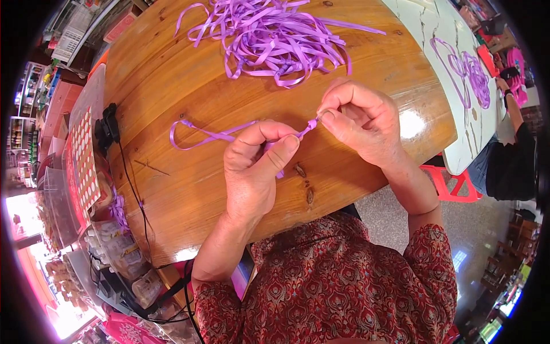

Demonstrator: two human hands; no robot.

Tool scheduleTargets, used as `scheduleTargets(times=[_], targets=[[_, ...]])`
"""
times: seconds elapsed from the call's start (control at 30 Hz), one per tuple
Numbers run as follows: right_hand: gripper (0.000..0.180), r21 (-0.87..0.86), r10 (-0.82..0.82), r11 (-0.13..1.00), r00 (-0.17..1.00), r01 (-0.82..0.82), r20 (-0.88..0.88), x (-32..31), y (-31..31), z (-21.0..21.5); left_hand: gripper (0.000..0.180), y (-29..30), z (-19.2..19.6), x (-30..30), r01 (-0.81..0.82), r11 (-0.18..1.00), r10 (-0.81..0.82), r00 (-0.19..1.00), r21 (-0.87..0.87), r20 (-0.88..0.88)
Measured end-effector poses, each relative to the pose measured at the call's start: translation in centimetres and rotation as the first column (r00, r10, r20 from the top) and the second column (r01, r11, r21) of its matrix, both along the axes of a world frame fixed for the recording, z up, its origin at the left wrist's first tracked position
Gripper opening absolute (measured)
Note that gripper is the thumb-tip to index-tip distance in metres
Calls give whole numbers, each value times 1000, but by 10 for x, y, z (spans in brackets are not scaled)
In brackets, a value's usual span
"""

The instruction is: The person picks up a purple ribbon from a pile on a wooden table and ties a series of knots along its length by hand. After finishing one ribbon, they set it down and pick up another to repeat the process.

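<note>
Between my two hands stretches a thin purple ribbon (216,137) with a small knot close to my right fingertips. My left hand (255,163) pinches the ribbon between thumb and forefinger, and a loop of it trails off to the left on the wooden table. My right hand (364,123) is pinched at the ribbon's end just beyond the knot; the tip itself is mostly hidden by the fingers. A large tangled heap of purple ribbons (275,43) lies farther back on the table.
The wooden table (189,218) has a black cable (127,166) along its left edge. At the right stands a white marbled table (427,34) with more purple ribbon (475,80). Another person's arm (515,109) reaches in there, near a red stool (458,186).
</note>
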State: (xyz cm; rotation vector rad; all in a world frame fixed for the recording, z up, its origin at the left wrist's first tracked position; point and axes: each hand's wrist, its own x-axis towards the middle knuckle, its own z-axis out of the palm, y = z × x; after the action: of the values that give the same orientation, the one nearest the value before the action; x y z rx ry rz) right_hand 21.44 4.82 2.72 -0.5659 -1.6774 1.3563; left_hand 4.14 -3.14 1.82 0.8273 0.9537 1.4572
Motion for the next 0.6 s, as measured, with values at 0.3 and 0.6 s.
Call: scheduleTargets(times=[0.3,0.6], targets=[[38,646,-158,763,974,15,164,5,4,26,9,-2,2,1,3,998,1,998,-65,62],[34,882,-372,456,875,-120,311,6,0,21,7,-3,8,4,-53,999,53,990,1,-129]])
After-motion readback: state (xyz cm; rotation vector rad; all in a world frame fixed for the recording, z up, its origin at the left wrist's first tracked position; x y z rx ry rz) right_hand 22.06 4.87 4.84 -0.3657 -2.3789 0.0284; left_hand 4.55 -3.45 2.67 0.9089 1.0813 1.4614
